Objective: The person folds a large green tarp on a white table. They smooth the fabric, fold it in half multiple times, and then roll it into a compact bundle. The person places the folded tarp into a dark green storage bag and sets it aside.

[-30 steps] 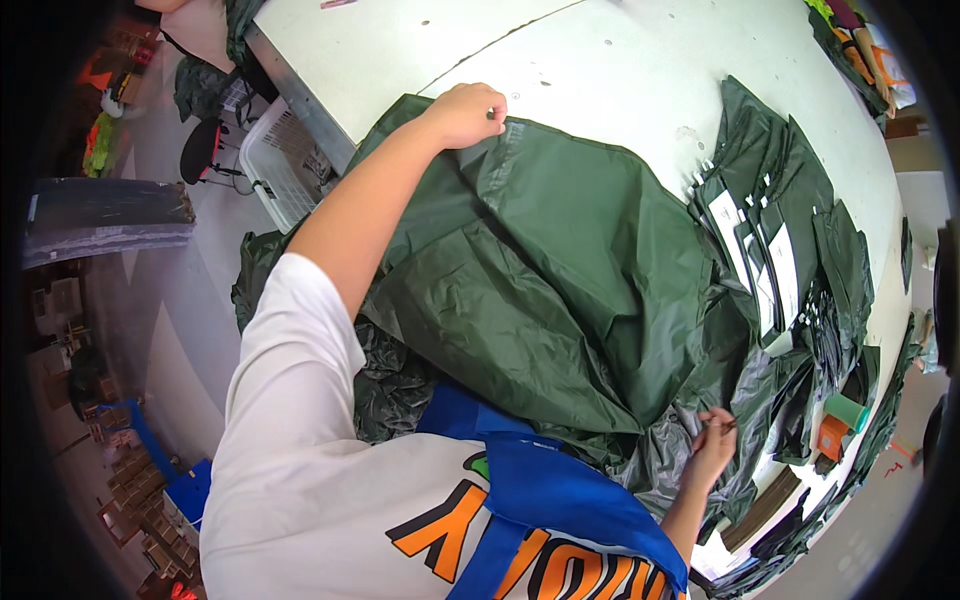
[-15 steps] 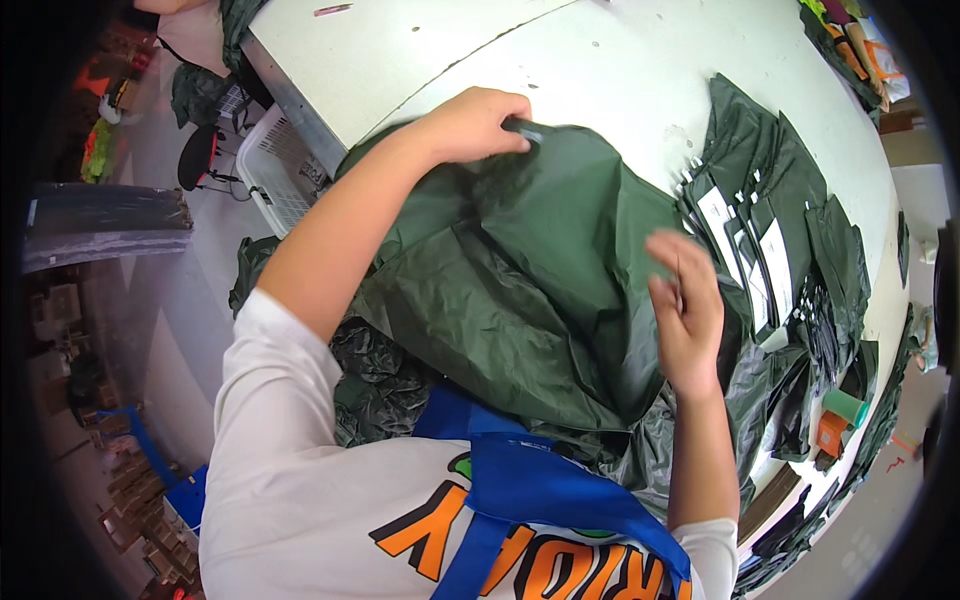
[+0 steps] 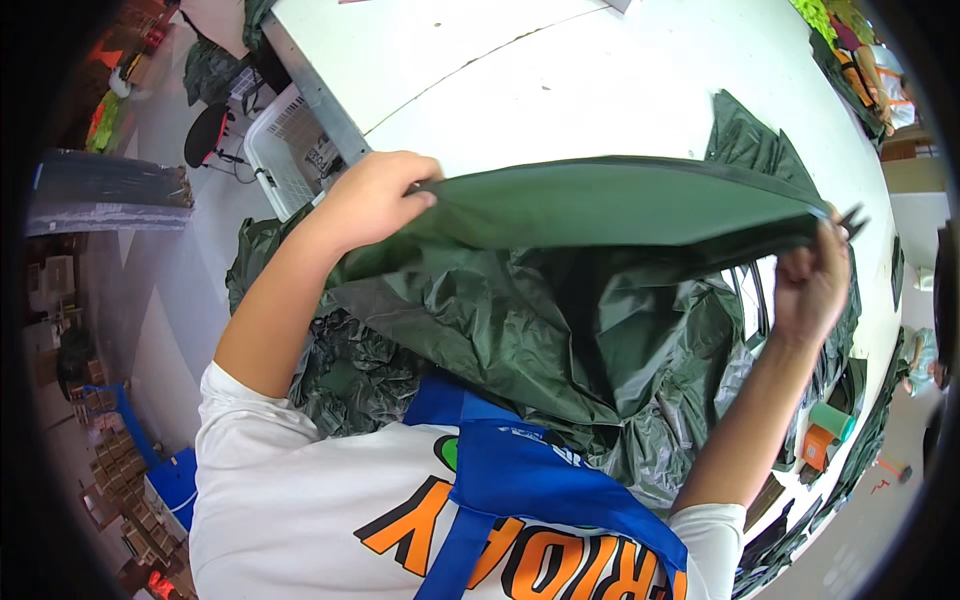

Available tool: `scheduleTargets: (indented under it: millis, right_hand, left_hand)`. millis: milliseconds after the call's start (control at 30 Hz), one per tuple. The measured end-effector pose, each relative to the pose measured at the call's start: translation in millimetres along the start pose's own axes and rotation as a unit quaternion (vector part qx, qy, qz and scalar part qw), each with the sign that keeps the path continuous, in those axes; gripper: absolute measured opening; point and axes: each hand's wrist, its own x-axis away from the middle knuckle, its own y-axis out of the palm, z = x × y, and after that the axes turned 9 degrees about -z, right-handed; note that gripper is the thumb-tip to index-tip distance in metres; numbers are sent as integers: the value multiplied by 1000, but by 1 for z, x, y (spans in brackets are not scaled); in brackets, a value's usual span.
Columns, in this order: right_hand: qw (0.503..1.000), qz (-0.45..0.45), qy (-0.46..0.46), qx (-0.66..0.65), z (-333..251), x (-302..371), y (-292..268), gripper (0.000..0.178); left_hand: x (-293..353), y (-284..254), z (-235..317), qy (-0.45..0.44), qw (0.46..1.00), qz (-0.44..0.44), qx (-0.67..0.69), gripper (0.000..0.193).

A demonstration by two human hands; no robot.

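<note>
A dark green, thin, shiny cloth [image 3: 600,205] is pulled out lengthwise between my hands, its dark upper edge nearly straight. My left hand [image 3: 375,200] pinches one end of that edge, thumb against fingers. At the other end my right hand [image 3: 815,285] is closed on the cloth. A small dark forked tip [image 3: 853,222] sticks out past the right fingers; whether it is a tool or cloth I cannot tell. The rest of the cloth hangs in loose folds toward my blue apron [image 3: 520,470]. Part of the right palm is hidden.
A white table [image 3: 500,90] spreads ahead. More dark green pieces [image 3: 750,140] lie at the right, near a green roll [image 3: 832,421] and an orange box [image 3: 817,447]. A white plastic basket [image 3: 285,145] stands left of the table edge. Crumpled cloth [image 3: 355,375] lies by my left side.
My right hand, earlier open above the cloth, has moved right and gripped the edge. My left hand has shifted left and nearer, so the bunched cloth is now stretched out.
</note>
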Motion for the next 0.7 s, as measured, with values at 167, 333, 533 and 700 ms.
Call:
scheduleTargets:
  millis: [167, 333, 533, 700]
  right_hand:
    - [993, -10, 14, -114, -35, -32, -116, 11]
    - [987, -40, 53, -146, -76, -59, -211, 16]
    - [992, 31, 63, -107, -104, -107, -319, 19]
    - [990, 21, 48, -134, -141, -142, -380, 23]
  left_hand:
    - [45, -1, -18, -158, 965, -49, 202, 12]
    - [54, -14, -2, -122, 883, -89, 444, 12]
    - [67, -37, 14, -67, 903, -115, 409, 21]
    - [87, -35, -11, -138, 930, -196, 277, 13]
